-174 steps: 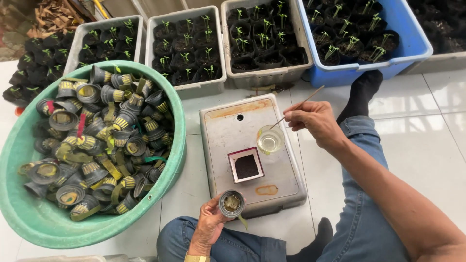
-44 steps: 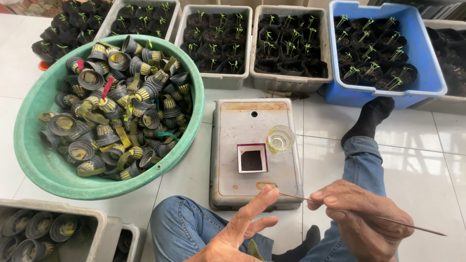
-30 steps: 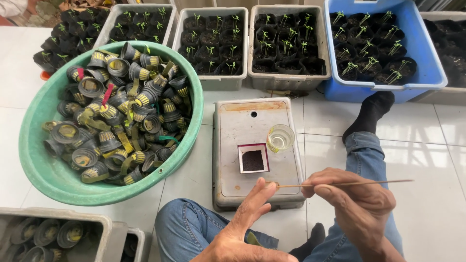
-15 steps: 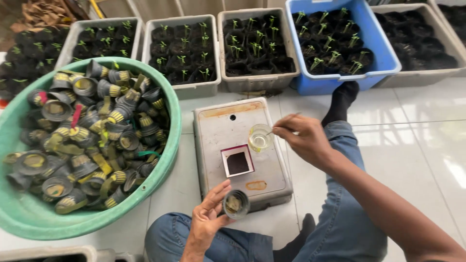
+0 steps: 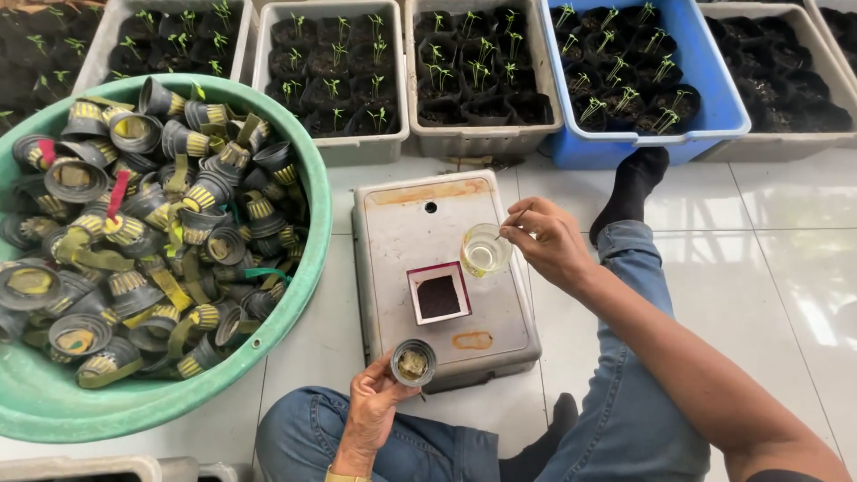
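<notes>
— What surrounds you?
— A green basin (image 5: 308, 268) of black net cups, seedling trays beyond. My left hand (image 5: 370, 406) pinches one net cup (image 5: 413, 361) at the grey box's (image 5: 393, 259) near edge.
— And the right?
— My right hand's (image 5: 549, 241) fingers pinch a thin stick (image 5: 516, 215) at the small glass (image 5: 485, 250); best dip gently. No labels visible.

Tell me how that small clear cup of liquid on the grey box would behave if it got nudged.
The clear cup looks small and light, so it would probably slide or tip easily on the smooth grey box. It holds liquid and has no lid, so a nudge would likely spill it. The right hand is beside it.
</notes>
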